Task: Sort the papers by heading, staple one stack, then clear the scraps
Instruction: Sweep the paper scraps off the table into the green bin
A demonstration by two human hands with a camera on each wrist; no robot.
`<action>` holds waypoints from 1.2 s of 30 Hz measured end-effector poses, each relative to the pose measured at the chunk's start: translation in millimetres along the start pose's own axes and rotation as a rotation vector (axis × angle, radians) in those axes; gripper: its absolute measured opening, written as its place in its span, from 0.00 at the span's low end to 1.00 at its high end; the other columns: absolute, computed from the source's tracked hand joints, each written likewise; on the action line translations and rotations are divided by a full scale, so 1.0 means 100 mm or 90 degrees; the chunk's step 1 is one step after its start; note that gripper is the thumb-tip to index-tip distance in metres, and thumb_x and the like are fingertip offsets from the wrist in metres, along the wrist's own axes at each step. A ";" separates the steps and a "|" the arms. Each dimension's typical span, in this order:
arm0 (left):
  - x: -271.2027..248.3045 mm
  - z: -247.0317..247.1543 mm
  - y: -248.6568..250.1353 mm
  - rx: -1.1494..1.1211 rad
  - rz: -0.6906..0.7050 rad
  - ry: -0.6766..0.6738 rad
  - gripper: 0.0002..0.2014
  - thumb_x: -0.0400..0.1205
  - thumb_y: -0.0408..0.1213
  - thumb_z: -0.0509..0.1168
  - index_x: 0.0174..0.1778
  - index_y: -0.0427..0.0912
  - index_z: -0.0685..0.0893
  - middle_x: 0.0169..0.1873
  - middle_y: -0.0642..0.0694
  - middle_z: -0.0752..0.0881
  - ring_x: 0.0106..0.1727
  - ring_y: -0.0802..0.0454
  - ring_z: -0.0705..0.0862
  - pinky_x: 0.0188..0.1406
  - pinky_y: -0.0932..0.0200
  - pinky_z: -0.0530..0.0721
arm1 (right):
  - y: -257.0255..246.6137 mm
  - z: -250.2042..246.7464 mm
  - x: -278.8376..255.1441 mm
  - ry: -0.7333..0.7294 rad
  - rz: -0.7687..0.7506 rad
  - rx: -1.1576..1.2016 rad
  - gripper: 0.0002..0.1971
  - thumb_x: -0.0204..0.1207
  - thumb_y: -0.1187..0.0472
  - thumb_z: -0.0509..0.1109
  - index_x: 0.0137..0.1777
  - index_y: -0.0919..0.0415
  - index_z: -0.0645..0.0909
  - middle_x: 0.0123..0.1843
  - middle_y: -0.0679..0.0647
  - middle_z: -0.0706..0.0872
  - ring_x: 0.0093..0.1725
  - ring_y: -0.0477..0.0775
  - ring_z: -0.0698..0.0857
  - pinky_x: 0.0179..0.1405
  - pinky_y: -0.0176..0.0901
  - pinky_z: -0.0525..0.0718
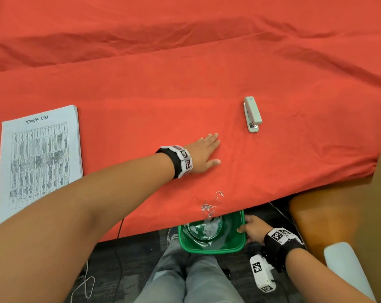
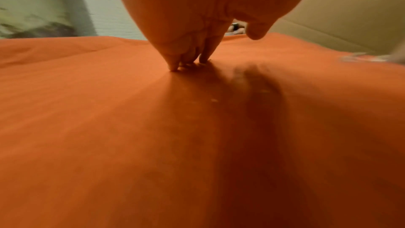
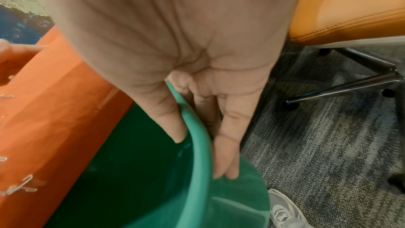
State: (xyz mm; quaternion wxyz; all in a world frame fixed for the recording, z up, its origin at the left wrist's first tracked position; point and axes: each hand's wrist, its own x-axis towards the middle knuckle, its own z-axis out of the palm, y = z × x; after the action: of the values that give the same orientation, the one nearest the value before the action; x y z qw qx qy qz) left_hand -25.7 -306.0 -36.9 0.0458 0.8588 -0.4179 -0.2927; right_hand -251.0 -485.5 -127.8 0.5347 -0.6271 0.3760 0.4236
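My left hand [image 1: 207, 150] lies flat on the red tablecloth [image 1: 185, 95], fingers straight; in the left wrist view the fingertips [image 2: 175, 66] press the cloth. Loose staple scraps [image 1: 209, 207] lie near the table's front edge, some above the green bin [image 1: 229, 248]. My right hand [image 1: 250, 228] grips the bin's right rim [image 3: 197, 136] below the table edge, thumb inside and fingers outside. Scraps and clear plastic lie inside the bin. A pale green stapler [image 1: 252, 114] sits right of my left hand. A stack headed "Task List" [image 1: 38, 158] lies at the left.
An orange office chair [image 1: 329, 215] stands to the right of the bin, its metal base [image 3: 350, 84] on the grey carpet. My legs in grey trousers [image 1: 196, 281] are under the bin. A cable [image 1: 84, 285] lies on the floor at left.
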 end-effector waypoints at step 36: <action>-1.19 1.41 0.83 0.087 0.026 0.001 0.40 0.83 0.58 0.50 0.83 0.34 0.45 0.83 0.35 0.42 0.84 0.38 0.42 0.81 0.40 0.43 | -0.05 0.15 0.03 -0.026 0.001 -0.036 0.11 0.76 0.80 0.59 0.50 0.66 0.78 0.49 0.68 0.85 0.42 0.66 0.86 0.33 0.54 0.90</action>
State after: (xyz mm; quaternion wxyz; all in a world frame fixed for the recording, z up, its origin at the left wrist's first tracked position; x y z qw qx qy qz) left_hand -216.1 -247.6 -71.6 -0.0066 0.8515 -0.4544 -0.2616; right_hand -246.8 -469.7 -129.7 0.5242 -0.6328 0.3534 0.4471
